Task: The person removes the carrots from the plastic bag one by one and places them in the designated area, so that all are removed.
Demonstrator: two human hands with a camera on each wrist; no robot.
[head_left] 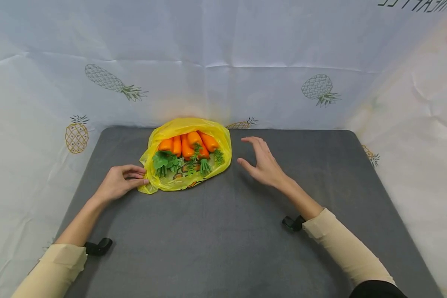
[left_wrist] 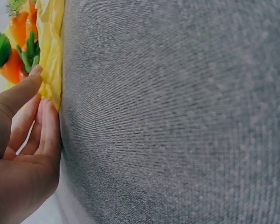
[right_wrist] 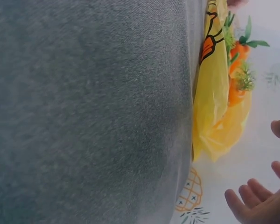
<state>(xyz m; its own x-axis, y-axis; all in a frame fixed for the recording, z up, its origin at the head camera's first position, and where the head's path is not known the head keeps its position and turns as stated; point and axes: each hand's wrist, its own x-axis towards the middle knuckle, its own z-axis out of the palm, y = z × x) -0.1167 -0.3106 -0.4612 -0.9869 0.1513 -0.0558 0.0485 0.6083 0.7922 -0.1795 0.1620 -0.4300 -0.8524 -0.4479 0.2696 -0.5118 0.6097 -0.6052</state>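
Observation:
A yellow plastic bag [head_left: 223, 165] lies at the back of the table, its wide mouth facing me. Inside it are several orange carrots [head_left: 186, 148] with green tops [head_left: 164, 161], side by side. My left hand [head_left: 121, 181] pinches the bag's left edge between thumb and fingers; the left wrist view shows the thumb [left_wrist: 25, 91] over the yellow film. To the right of the bag, my right hand [head_left: 264, 165] hovers apart from it, thumb and fingers spread with nothing between them. In the right wrist view, that hand's fingers [right_wrist: 252, 198] are partly cut off by the frame edge.
The grey cloth-covered table [head_left: 208, 240] spreads in front of me. A white sheet [head_left: 216, 49] printed with pineapples hangs behind it and along both sides. A black wrist camera [head_left: 98, 247] sits at my left cuff, another wrist camera [head_left: 293, 223] at my right.

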